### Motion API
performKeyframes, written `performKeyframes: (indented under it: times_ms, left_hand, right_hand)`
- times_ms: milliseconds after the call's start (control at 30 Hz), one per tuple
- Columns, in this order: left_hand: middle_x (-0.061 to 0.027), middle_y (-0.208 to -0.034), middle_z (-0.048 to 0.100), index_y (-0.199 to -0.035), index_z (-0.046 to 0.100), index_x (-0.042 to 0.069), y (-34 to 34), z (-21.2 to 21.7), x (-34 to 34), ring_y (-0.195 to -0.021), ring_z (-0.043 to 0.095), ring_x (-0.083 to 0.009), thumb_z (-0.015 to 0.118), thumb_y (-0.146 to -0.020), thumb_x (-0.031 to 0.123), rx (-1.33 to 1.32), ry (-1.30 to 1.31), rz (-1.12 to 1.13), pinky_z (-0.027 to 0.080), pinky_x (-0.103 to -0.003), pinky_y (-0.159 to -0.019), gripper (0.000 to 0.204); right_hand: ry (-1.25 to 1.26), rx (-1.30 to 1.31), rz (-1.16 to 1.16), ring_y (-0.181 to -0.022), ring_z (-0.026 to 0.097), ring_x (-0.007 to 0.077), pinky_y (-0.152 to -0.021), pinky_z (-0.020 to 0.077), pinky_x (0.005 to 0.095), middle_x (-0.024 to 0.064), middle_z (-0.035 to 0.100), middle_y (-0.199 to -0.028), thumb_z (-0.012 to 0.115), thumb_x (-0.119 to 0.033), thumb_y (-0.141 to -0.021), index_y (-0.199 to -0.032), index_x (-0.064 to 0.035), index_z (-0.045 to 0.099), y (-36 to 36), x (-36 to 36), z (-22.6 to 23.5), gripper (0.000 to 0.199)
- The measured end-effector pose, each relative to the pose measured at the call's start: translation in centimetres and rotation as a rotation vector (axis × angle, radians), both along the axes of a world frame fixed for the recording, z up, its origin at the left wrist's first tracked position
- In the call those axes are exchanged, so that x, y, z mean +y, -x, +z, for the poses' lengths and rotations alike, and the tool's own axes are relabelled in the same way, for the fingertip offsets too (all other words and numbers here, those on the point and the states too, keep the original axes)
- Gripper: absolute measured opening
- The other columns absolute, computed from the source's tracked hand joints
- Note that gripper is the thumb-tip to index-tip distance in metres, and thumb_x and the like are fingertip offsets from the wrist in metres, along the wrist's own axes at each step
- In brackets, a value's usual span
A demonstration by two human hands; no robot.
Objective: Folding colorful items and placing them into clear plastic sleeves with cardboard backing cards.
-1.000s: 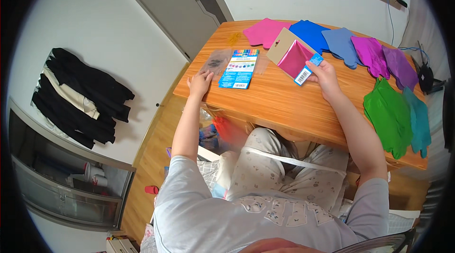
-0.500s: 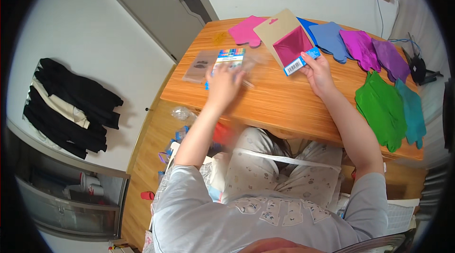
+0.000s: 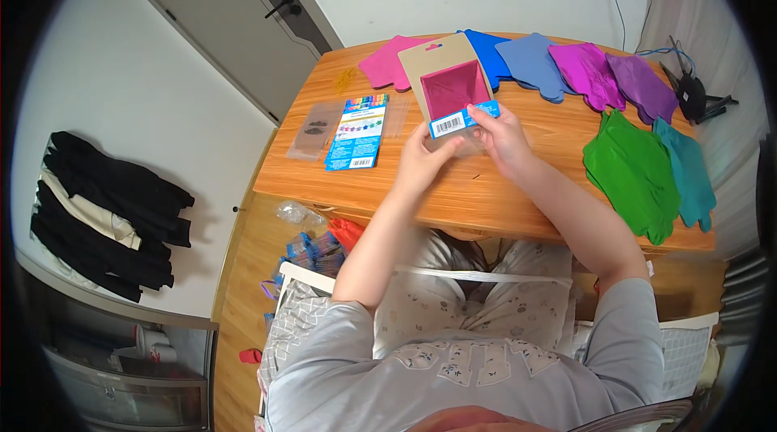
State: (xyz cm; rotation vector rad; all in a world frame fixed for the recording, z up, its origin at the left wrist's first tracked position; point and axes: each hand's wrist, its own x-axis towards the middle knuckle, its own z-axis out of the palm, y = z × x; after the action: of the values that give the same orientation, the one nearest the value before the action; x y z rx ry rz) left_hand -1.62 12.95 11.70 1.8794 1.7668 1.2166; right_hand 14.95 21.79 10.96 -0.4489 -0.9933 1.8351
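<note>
A brown cardboard hang card (image 3: 412, 68) with a deep pink folded piece (image 3: 453, 88) on its front is held up over the table. Along its bottom edge runs a blue and white barcode strip (image 3: 449, 125). My right hand (image 3: 506, 140) pinches the strip's right end, thumb on top. At the card's lower left corner is my left hand (image 3: 421, 161), fingers closed on its edge and thumb stretched below the strip. Something see-through shows between the two hands, too faint to make out.
Left lie a stack of blue printed cards (image 3: 356, 132) and clear plastic bags (image 3: 312, 131). Folded pieces line the back and right: pink (image 3: 382, 62), blue (image 3: 488, 55), grey-blue (image 3: 530, 63), magenta (image 3: 587, 74), purple (image 3: 643, 85), green (image 3: 631, 177), teal (image 3: 686, 177). A black device (image 3: 693, 96) stands far right.
My left hand has left the blue printed cards and come right to the hang card. My right hand has brought the card lower and more upright. The view has shifted slightly.
</note>
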Motion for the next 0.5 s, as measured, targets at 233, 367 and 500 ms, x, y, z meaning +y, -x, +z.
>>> performKeyframes:
  times_ms: [233,367,500]
  left_hand:
    - [-0.0002,-0.106,0.068,-0.119,0.06,0.01,-2.8,0.2,0.4,-0.09,0.064,-0.0075,0.067,-0.098,0.015,-1.361,-0.307,-0.108,0.052,-0.024,-0.078,0.023]
    - [0.0,-0.101,0.064,-0.142,0.037,0.012,-0.3,1.3,-2.6,-0.082,0.061,-0.0059,0.07,-0.094,0.008,-1.086,-0.399,0.025,0.049,-0.019,-0.064,0.058]
    - [-0.0038,-0.106,0.063,-0.141,0.039,0.01,4.9,-0.7,-4.6,-0.09,0.062,-0.0082,0.071,-0.091,0.001,-0.804,-0.323,0.099,0.05,-0.021,-0.07,0.06]
  right_hand:
    - [-0.216,-0.103,0.144,-0.089,0.061,0.0054,-0.073,0.0451,0.0243,-0.0009,0.07,-0.098,0.066,-0.021,-0.098,-0.107,-0.0112,0.067,0.4,-1.6,0.9,0.013]
    - [-0.535,-0.934,0.185,-0.094,0.064,0.0126,-0.08,0.0476,0.0278,0.0034,0.071,-0.103,0.064,-0.023,-0.098,-0.099,-0.0073,0.072,-1.9,0.2,3.0,0.018]
    - [-1.07,-0.935,-0.02,-0.109,0.061,0.0272,-0.095,0.0465,0.037,0.0111,0.067,-0.119,0.067,-0.024,-0.093,-0.103,-0.0042,0.074,-1.5,2.2,-1.4,0.023]
